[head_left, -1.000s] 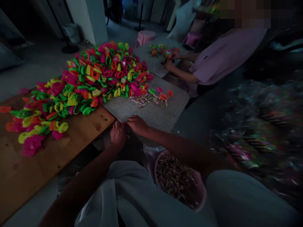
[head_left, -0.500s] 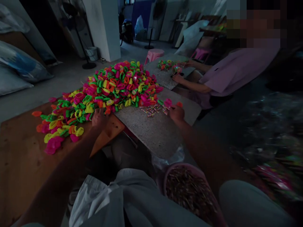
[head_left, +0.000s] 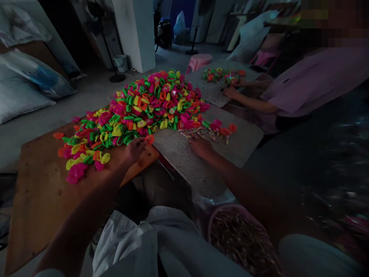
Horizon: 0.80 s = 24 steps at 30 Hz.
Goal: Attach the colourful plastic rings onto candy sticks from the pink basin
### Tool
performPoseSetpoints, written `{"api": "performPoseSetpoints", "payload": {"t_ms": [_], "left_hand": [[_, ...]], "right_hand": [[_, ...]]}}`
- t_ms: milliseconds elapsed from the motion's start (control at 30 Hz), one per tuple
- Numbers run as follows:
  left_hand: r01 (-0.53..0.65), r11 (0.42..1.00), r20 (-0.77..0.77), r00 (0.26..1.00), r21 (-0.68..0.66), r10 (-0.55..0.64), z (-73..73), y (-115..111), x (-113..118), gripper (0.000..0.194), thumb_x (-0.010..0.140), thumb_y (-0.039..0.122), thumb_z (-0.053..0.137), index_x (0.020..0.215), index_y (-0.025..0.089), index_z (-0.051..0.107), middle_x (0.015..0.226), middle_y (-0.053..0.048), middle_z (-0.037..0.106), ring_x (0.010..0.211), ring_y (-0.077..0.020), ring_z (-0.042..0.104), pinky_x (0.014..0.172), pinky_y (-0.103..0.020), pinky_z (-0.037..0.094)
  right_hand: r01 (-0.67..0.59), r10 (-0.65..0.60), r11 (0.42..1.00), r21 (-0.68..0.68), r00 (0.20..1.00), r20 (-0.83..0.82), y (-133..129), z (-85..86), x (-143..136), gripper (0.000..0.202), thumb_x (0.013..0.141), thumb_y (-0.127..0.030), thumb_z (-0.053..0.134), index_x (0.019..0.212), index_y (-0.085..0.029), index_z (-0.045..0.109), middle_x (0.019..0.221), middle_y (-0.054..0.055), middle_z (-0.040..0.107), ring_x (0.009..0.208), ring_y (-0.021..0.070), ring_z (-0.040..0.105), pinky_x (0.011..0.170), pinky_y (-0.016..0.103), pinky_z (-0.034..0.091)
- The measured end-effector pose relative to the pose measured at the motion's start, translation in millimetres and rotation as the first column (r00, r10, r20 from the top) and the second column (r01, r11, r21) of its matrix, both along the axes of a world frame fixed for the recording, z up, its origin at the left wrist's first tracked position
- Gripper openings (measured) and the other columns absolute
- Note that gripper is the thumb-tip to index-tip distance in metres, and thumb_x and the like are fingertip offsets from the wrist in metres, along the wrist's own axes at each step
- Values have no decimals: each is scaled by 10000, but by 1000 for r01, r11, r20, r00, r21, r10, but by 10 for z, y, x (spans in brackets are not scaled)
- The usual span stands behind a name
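Note:
My left hand is closed, pinching a small orange plastic ring piece just above the table edge. In front of it rises a big heap of bright ring-shaped plastic pieces, pink, green, yellow and orange. My right hand rests low on the grey board, its fingers partly spread and reaching the near side of some thin striped sticks. Whether a fingertip presses on one stick is hard to see. Right of the sticks lie a few pink and orange pieces.
A wooden board carries the heap's left part. Beside my legs stands a pink tub full of small brownish sticks. Across the grey tables sits a person in a pink shirt, hands at another small pile. A pink stool stands behind.
My left hand has come away from the heap, moving right with an orange ring piece. My right hand has left the loose pieces and moved left to the striped sticks. The view has shifted.

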<state>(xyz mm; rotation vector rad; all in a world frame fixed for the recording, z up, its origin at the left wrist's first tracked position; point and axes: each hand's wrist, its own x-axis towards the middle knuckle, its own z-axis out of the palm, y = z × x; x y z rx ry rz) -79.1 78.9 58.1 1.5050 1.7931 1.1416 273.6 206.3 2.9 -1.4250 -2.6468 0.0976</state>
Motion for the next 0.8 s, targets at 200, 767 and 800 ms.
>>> {"api": "performPoseSetpoints", "payload": {"t_ms": [200,767,800], "left_hand": [[211,977,356,916,-34,-185,-100,-427,385,459,919,591,687,1110,178,748,761,7,635,627,-109,535,577,-218,423],[244,964,-367,911,108,-190,-780,-730,1027,215,1057,313,559,1158,198,710,1079,-92,682,1020,-202,663,921,-322,558],[237,967,-391,902,89,-185,-774,-740,1060,249,1065,315,543,1228,209,699,1106,-95,678,1041,-206,664,930,-323,559]], "right_hand": [[65,-81,996,-63,953,-293,-262,89,-120,280,1057,-271,495,1216,-150,691,1175,151,749,1035,253,702,893,339,514],[-226,108,963,-146,821,-561,-1055,12,-350,222,1002,-185,618,1189,-217,734,1141,78,789,1032,213,735,936,326,545],[-234,134,963,-131,843,-521,-1060,13,-352,224,1012,-184,613,1196,-216,736,1149,82,787,1049,218,731,945,329,540]]}}
